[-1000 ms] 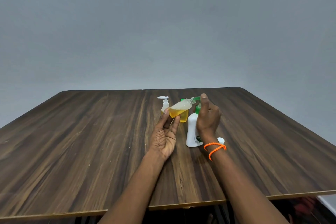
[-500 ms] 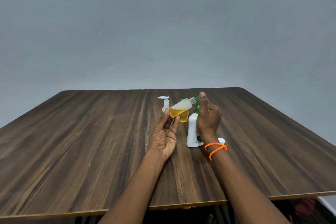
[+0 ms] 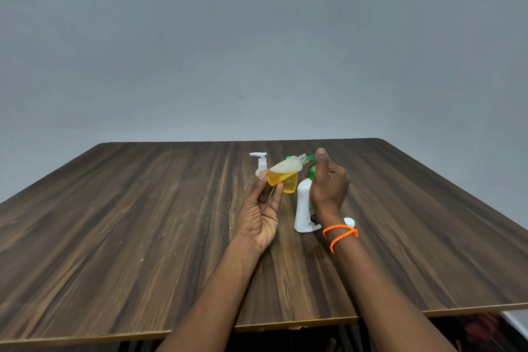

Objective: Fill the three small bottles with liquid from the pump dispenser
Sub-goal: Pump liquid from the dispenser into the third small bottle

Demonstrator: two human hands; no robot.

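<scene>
My left hand (image 3: 261,210) holds a small clear bottle (image 3: 284,171) tilted, its open neck against the green nozzle of the white pump dispenser (image 3: 305,208). Yellow liquid fills roughly the lower half of that bottle. My right hand (image 3: 327,183) rests on top of the green pump head, with the thumb raised. Behind stand a small bottle with a white pump top (image 3: 260,164) and a yellow-filled small bottle (image 3: 291,184), partly hidden by the held one.
A small white cap (image 3: 349,221) lies on the wooden table (image 3: 143,223) just right of the dispenser, behind my right wrist with its orange bracelet. The table's front edge runs close below my forearms. A plain grey wall stands behind.
My right hand has lifted slightly on the pump head between frames. The tilted bottle stays at the nozzle in my left hand.
</scene>
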